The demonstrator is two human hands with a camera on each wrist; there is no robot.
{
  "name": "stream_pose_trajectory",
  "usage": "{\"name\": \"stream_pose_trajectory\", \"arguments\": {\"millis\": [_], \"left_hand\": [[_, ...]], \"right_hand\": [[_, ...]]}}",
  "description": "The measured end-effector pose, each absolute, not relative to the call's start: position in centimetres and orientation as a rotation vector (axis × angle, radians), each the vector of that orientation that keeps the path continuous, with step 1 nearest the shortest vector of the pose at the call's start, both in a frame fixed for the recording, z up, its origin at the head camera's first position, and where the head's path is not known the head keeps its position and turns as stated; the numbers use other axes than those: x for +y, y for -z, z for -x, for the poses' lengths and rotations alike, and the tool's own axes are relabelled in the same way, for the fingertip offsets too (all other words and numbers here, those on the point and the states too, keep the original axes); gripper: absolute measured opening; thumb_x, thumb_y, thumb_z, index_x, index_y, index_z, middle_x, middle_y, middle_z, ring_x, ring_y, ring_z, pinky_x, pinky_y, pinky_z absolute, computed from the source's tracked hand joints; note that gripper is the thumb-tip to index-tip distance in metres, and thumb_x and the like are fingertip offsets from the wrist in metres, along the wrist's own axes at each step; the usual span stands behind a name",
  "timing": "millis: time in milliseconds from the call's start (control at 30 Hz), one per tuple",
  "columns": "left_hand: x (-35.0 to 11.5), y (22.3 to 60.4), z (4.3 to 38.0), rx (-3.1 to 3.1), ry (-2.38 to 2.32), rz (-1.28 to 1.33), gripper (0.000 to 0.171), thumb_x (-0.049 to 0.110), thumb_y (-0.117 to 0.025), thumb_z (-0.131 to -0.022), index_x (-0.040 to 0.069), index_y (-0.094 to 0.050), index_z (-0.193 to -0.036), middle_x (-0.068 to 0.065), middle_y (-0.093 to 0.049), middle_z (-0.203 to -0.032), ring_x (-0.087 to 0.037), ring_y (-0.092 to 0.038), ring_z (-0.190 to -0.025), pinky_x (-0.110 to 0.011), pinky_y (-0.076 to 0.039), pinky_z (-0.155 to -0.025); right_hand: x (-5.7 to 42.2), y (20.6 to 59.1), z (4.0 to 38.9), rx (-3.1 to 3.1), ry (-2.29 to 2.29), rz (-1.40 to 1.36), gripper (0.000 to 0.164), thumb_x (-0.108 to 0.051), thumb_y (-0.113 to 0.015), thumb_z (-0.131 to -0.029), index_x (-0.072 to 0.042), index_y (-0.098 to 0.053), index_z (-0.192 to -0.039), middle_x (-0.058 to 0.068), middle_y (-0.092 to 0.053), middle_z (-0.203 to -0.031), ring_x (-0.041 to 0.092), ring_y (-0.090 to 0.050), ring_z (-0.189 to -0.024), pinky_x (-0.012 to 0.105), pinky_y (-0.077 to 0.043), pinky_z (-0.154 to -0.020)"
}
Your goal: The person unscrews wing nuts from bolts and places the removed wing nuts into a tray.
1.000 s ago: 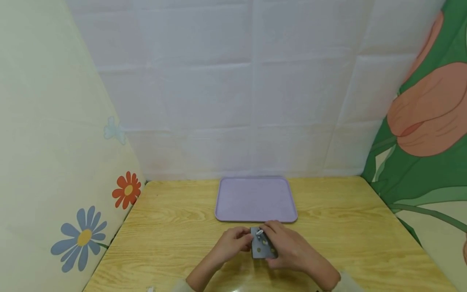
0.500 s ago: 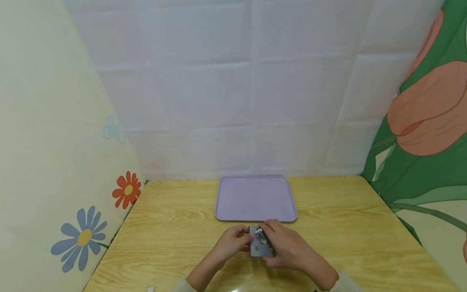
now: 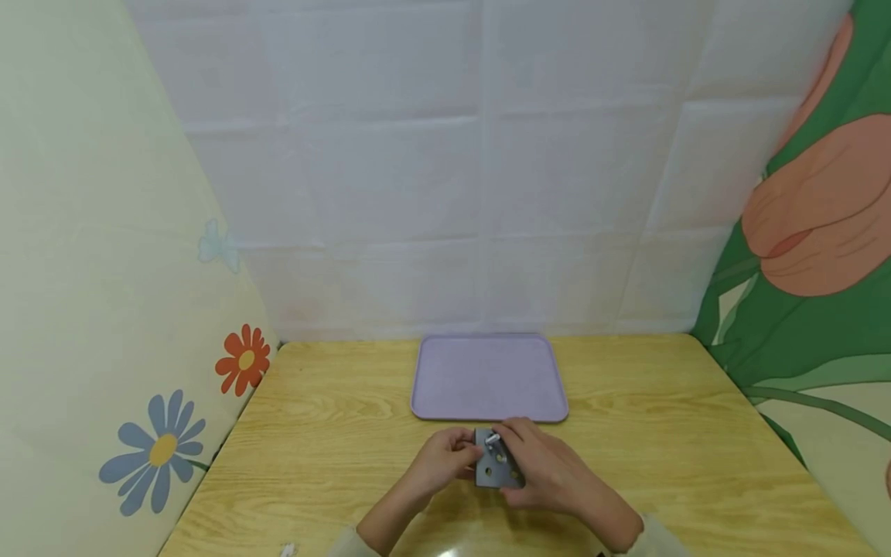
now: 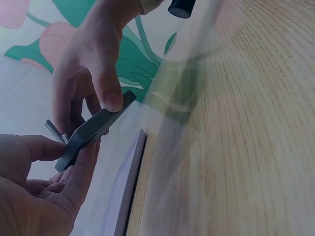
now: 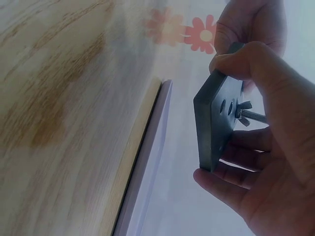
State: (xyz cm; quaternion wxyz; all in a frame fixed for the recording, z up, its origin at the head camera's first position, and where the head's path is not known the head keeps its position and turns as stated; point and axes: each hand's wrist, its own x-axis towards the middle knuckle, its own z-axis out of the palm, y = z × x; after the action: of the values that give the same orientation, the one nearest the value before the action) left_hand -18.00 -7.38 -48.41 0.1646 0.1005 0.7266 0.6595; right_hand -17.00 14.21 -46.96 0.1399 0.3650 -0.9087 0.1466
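Observation:
A grey plate [image 3: 493, 473] with several round holes is held between both hands, above the table in the wrist views. A bolt [image 3: 492, 439] sticks out of its face, with a wing nut [image 5: 242, 111] on it against the plate. My left hand [image 3: 437, 466] pinches one end of the plate [image 4: 101, 123] between thumb and fingers, close beside the bolt [image 4: 54, 131]. From the opposite side my right hand [image 3: 550, 470] grips the plate, its thumb on one edge and fingertips on another. In the right wrist view the left hand [image 5: 253, 24] shows partly behind the right thumb.
A lavender tray [image 3: 489, 377] lies beyond the hands on the wood-grain table [image 3: 334, 433]. At the front left edge of the head view sits a small white object [image 3: 288, 550]. A pale sheet [image 3: 418, 193] hangs behind, with flowered panels on both sides.
The plate and both hands have shifted very slightly left and up in the head view. The grip on the plate looks the same throughout.

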Motion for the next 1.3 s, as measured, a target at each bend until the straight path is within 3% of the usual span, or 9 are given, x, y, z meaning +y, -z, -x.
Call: {"name": "stream_pose_trajectory", "arguments": {"millis": [267, 733, 967, 1300], "left_hand": [[-7.2, 48.4, 18.1, 2.08, -1.922, -0.271, 0.024, 0.001, -0.064, -0.09, -0.012, -0.063, -0.111, -0.016, -0.073, -0.096, -0.022, -0.071, -0.082, -0.036, -0.064, -0.069], [-7.1, 48.0, 18.2, 2.13, -1.914, -0.257, 0.024, 0.001, -0.066, -0.088, -0.013, -0.063, -0.108, -0.01, -0.071, -0.089, -0.019, -0.069, -0.077, -0.034, -0.064, -0.066], [-7.0, 47.6, 18.1, 2.151, -1.92, -0.256, 0.023, 0.0, -0.066, -0.087, -0.012, -0.063, -0.106, -0.01, -0.07, -0.089, -0.019, -0.069, -0.076, -0.034, -0.064, -0.065], [-6.8, 47.1, 18.0, 2.211, -1.88, -0.244, 0.02, 0.001, -0.068, -0.088, -0.009, -0.064, -0.104, -0.009, -0.071, -0.089, -0.018, -0.068, -0.075, -0.034, -0.063, -0.064]], "right_hand": [[14.1, 47.1, 16.9, -2.628, -0.406, -1.043, 0.084, -0.039, -0.088, -0.066, -0.001, -0.057, -0.133, 0.008, -0.057, -0.124, 0.017, -0.058, -0.108, 0.034, -0.059, -0.087], [14.2, 47.1, 16.8, -2.72, -0.476, -1.025, 0.082, -0.043, -0.085, -0.079, -0.001, -0.051, -0.141, 0.01, -0.055, -0.135, 0.022, -0.058, -0.121, 0.04, -0.055, -0.1], [14.3, 47.0, 17.0, -2.681, -0.606, -0.978, 0.069, -0.045, -0.08, -0.083, -0.006, -0.057, -0.135, 0.006, -0.057, -0.128, 0.019, -0.058, -0.116, 0.04, -0.056, -0.097], [13.9, 46.8, 17.0, -2.609, -0.71, -0.923, 0.035, -0.032, -0.079, -0.086, -0.012, -0.063, -0.11, -0.005, -0.057, -0.106, 0.007, -0.054, -0.095, 0.029, -0.056, -0.08]]}}
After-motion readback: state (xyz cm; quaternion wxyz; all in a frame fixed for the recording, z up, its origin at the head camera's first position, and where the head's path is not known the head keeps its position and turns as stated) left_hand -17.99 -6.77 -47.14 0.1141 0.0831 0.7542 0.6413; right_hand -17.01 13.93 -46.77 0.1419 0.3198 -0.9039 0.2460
